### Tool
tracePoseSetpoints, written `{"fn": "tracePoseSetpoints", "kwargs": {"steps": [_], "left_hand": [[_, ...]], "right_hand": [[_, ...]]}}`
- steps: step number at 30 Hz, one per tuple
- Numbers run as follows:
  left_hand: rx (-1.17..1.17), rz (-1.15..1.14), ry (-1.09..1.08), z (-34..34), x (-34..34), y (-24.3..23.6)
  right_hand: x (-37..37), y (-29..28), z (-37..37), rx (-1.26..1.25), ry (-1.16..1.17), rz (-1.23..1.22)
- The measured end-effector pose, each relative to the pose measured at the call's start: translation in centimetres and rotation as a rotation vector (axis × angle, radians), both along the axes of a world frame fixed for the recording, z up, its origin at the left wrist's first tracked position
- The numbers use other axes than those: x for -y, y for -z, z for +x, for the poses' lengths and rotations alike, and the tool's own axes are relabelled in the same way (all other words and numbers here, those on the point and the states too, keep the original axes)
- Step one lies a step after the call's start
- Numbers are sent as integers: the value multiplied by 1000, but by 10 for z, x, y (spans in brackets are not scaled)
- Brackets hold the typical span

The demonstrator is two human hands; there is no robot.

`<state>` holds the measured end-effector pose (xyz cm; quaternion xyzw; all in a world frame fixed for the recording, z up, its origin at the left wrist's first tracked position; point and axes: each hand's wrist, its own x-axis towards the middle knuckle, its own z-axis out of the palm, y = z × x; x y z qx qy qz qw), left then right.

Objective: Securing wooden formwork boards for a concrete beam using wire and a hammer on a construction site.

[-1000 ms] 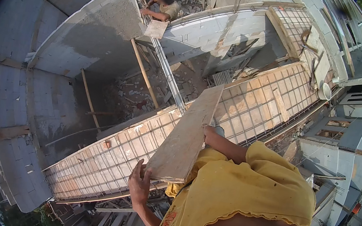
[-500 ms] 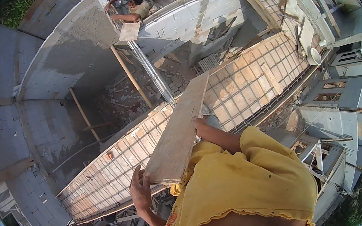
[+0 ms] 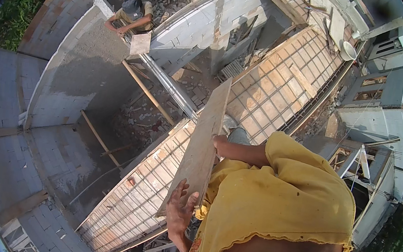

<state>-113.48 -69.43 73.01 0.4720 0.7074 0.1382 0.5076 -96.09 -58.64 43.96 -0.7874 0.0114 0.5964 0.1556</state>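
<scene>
A long flat wooden board (image 3: 202,141) stands tilted in front of me, its narrow end toward me. My right hand (image 3: 219,143) is closed on the board's right edge, with its fingers partly hidden. At the near end my left hand (image 3: 181,212) rests against the board, fingers and thumb spread over its face. Under the board lies a long wooden formwork deck (image 3: 123,208) covered by a grid of steel bars (image 3: 279,85). Beside my right hand a grey rounded thing (image 3: 239,135) shows only in part.
Left of the deck, a deep opening with rubble (image 3: 146,118) drops between block walls (image 3: 67,91). A co-worker (image 3: 134,13) works at a wall top by a small board (image 3: 140,44). Bamboo poles (image 3: 149,93) span the gap. A white bucket (image 3: 348,51) stands at the deck's far end.
The board has tipped more onto its edge, so its face looks narrower. My left hand has shifted right, onto the board's face. The co-worker has bent and moved their arms.
</scene>
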Motion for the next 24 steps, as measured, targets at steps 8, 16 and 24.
{"fn": "tracePoseSetpoints", "kwargs": {"steps": [8,16,24], "left_hand": [[-440,-10,576,26,-25,42],[-331,-217,680,46,-62,141],[-452,-284,701,29,-45,186]], "right_hand": [[51,131,-15,13,-34,167],[54,64,-40,-29,-810,327],[51,61,-48,176,-1800,919]]}}
